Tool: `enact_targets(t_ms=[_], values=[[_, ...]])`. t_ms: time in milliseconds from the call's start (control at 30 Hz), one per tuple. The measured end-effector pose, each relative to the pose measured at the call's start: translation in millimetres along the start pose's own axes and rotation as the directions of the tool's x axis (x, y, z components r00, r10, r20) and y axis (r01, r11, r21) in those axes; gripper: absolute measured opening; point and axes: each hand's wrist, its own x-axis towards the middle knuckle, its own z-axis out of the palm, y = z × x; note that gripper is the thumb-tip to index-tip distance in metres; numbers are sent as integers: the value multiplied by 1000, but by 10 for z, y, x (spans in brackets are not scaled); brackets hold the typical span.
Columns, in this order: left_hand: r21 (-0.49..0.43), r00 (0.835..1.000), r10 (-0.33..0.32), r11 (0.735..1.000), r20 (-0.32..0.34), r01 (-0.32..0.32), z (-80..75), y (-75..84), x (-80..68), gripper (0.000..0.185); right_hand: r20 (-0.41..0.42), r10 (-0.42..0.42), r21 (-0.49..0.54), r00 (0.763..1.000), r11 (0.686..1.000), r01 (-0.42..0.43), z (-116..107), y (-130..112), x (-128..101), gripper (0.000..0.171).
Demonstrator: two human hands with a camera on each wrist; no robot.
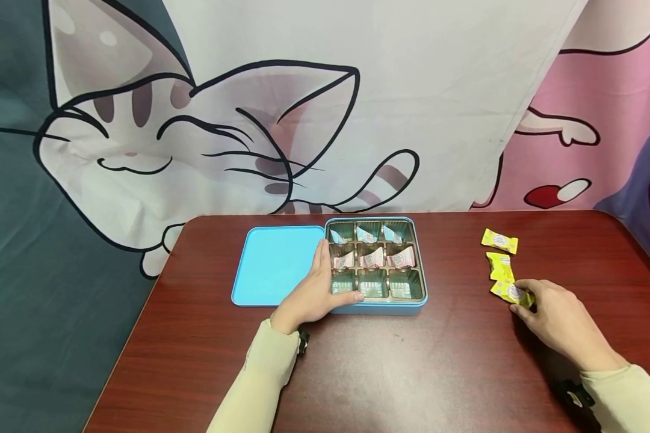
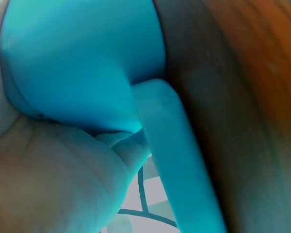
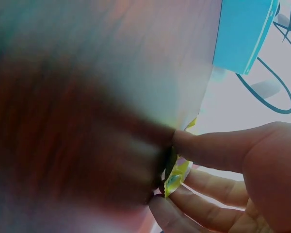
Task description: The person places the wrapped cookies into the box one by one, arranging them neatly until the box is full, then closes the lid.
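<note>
A blue tin box [image 1: 380, 307] with a compartment tray sits mid-table. Its far row holds three blue-wrapped candies [image 1: 367, 234], its middle row three pink-wrapped candies [image 1: 372, 259], and the near row is bare. My left hand [image 1: 318, 288] grips the box's near-left corner, thumb over the rim; the left wrist view shows the blue box wall [image 2: 179, 160] against the palm. Three yellow-wrapped candies lie at the right, the farthest [image 1: 499, 240] and the middle one [image 1: 501, 266] untouched. My right hand [image 1: 541, 304] pinches the nearest yellow candy [image 1: 511, 293] [image 3: 177, 174] between thumb and fingers.
The blue lid [image 1: 276, 263] lies flat just left of the box. The dark red wooden table [image 1: 411, 373] ends close behind the box, where a cartoon cat cloth [image 1: 195, 138] hangs. The table's right edge is near the yellow candies.
</note>
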Motion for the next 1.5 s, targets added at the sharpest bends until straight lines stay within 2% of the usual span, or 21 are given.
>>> enact_targets(t_ms=[233,633,867,1267,1500], values=[[-4,1000,-2,1000,-1,2,5,-7,9,126,-6,5,1,1000,1000,-5,10,-13,0,43],[4,1000,0,1000,2,0,3,-1,-2,126,-57,-42,31,997,999,44,-39,-70,38,39],[-1,1000,2,1000,3,-2,2,4,-1,126,-59,-41,21,997,999,42,-56,-162,38,42],[6,1000,-3,1000,2,3,-4,5,3,126,-89,-99,22,991,995,101,-95,-338,108,46],[-2,1000,0,1000,0,0,0,-1,2,127,-102,-110,56,989,992,117,-100,-456,157,43]])
